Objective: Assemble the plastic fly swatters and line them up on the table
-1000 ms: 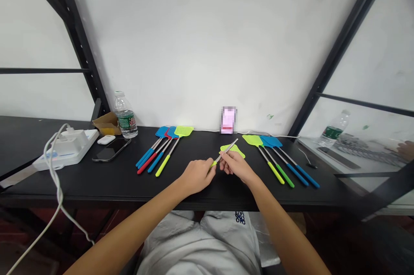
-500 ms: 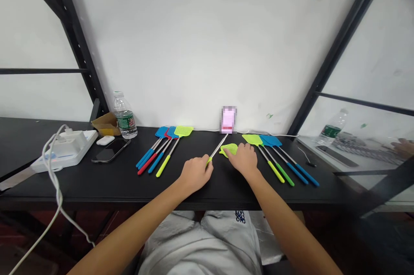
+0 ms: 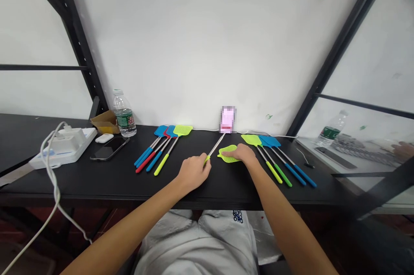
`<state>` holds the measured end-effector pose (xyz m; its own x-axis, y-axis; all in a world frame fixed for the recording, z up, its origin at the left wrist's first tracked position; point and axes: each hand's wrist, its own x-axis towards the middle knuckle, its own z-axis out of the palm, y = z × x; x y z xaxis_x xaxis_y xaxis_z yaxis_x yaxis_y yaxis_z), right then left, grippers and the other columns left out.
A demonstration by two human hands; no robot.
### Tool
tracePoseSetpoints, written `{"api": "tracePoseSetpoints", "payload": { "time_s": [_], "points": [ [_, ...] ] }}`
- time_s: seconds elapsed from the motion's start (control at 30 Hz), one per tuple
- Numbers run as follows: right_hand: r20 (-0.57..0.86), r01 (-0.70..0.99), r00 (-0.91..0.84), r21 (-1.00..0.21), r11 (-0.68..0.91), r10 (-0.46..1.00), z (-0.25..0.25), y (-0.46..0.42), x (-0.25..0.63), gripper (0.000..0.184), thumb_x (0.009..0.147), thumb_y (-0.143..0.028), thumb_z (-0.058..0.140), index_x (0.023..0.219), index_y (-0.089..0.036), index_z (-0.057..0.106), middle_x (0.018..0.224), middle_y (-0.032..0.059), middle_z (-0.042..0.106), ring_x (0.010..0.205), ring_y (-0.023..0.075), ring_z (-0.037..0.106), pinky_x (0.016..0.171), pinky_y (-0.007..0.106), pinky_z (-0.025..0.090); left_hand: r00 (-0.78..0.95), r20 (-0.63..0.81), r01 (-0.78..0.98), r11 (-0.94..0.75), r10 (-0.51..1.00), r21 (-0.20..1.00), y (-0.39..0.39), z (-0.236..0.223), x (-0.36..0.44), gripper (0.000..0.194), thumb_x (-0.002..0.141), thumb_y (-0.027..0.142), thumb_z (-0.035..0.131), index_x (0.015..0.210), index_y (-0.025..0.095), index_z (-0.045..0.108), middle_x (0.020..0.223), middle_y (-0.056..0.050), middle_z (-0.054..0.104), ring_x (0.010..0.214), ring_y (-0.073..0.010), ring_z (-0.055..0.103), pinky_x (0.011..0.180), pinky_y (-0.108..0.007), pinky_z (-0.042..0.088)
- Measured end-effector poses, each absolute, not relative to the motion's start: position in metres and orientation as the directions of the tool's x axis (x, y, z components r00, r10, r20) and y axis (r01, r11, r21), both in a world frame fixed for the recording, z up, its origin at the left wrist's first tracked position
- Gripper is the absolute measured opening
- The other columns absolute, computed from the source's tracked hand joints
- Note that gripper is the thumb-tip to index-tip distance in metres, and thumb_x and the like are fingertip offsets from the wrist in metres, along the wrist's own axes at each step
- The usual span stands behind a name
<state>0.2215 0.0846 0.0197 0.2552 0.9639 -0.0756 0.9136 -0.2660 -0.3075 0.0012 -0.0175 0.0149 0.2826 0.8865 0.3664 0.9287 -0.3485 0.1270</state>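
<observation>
My left hand (image 3: 193, 172) is closed round the yellow-green grip of a metal swatter rod (image 3: 216, 148) that points away toward the wall. My right hand (image 3: 245, 154) rests on the black table (image 3: 97, 180), its fingers closed on a loose yellow-green mesh swatter head (image 3: 227, 154) lying just right of the rod. The head and the rod are apart.
Several fly swatters (image 3: 161, 148) lie at the left, another group of fly swatters (image 3: 276, 156) at the right. A small pink device (image 3: 227, 120) stands by the wall. A water bottle (image 3: 123, 114), phone (image 3: 108, 148), power strip (image 3: 63, 145) and cardboard box (image 3: 105, 122) sit at the left. Another person's hand (image 3: 404, 149) is at far right.
My right hand let go of the rod's shaft, reached to the mesh head on the table and took hold of it. The rod swung to point at the wall.
</observation>
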Motion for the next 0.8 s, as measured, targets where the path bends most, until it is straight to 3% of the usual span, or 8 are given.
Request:
{"api": "tracePoseSetpoints", "payload": {
  "time_s": [0.1,0.2,0.3,0.4,0.53,0.7,0.8],
  "points": [
    [-0.009,0.892,0.248,-0.389,-0.232,0.969,0.014,0.081,0.23,0.074,0.062,-0.069,0.067,0.106,-0.01,0.064,0.106,0.0226,0.066,0.098,0.0336,0.064,0.074,0.036,0.046,0.293,0.374,0.927,-0.357,0.88,0.114,-0.017,0.014,0.001,0.026,0.096,0.036,0.032,0.086,0.021,0.051,0.076,-0.004,0.066,0.072,-0.0218,0.065,0.059,-0.028,0.036],
    [0.143,0.859,0.214,-0.499,-0.116,0.966,0.009,0.072,0.239,0.048,0.079,-0.06,0.056,0.089,-0.013,0.065,0.094,0.0178,0.068,0.088,0.0288,0.065,0.068,0.032,0.044,0.328,0.364,0.917,-0.386,0.872,0.099,-0.017,0.012,0.0,0.027,0.096,0.036,0.032,0.085,0.021,0.051,0.075,-0.004,0.066,0.07,-0.0213,0.065,0.059,-0.028,0.036],
    [0.294,0.819,0.225,-0.573,-0.017,0.929,0.006,0.06,0.249,0.035,0.084,-0.049,0.053,0.084,-0.016,0.062,0.088,0.0134,0.067,0.08,0.0247,0.063,0.064,0.029,0.04,0.372,0.343,0.903,-0.421,0.863,0.08,-0.016,0.008,-0.002,0.027,0.096,0.036,0.032,0.084,0.021,0.051,0.074,-0.004,0.065,0.068,-0.0205,0.064,0.059,-0.028,0.036],
    [0.401,0.825,0.283,-0.565,-0.008,0.871,0.005,0.049,0.257,0.035,0.086,-0.049,0.051,0.082,-0.016,0.061,0.084,0.0119,0.066,0.077,0.0234,0.059,0.064,0.029,0.038,0.405,0.332,0.889,-0.451,0.852,0.073,-0.016,0.006,-0.005,0.026,0.096,0.035,0.032,0.084,0.021,0.051,0.076,-0.003,0.065,0.07,-0.0202,0.063,0.06,-0.028,0.036],
    [0.508,0.843,0.432,-0.52,-0.135,0.745,0.005,0.041,0.27,0.044,0.092,-0.05,0.041,0.077,-0.014,0.062,0.078,0.0142,0.065,0.073,0.0244,0.055,0.064,0.031,0.033,0.439,0.337,0.867,-0.492,0.833,0.085,-0.015,0.005,-0.006,0.024,0.098,0.031,0.031,0.087,0.021,0.05,0.083,-0.004,0.065,0.076,-0.0198,0.062,0.063,-0.028,0.037],
    [0.518,0.845,0.489,-0.48,-0.236,0.702,0.009,0.038,0.283,0.055,0.094,-0.055,0.034,0.071,-0.014,0.062,0.074,0.016,0.064,0.066,0.0245,0.054,0.059,0.031,0.027,0.403,0.355,0.891,-0.451,0.843,0.059,-0.012,0.003,-0.007,0.024,0.098,0.027,0.031,0.088,0.02,0.052,0.088,-0.006,0.063,0.084,-0.022,0.058,0.071,-0.032,0.038],
    [0.505,0.857,0.449,-0.476,-0.196,0.737,0.009,0.04,0.289,0.059,0.094,-0.056,0.03,0.065,-0.015,0.061,0.069,0.0149,0.062,0.063,0.023,0.052,0.057,0.03,0.024,0.359,0.356,0.915,-0.4,0.863,0.045,-0.01,0.002,-0.008,0.023,0.097,0.027,0.033,0.09,0.021,0.053,0.088,-0.006,0.063,0.086,-0.0233,0.057,0.072,-0.033,0.036]
  ]
}}
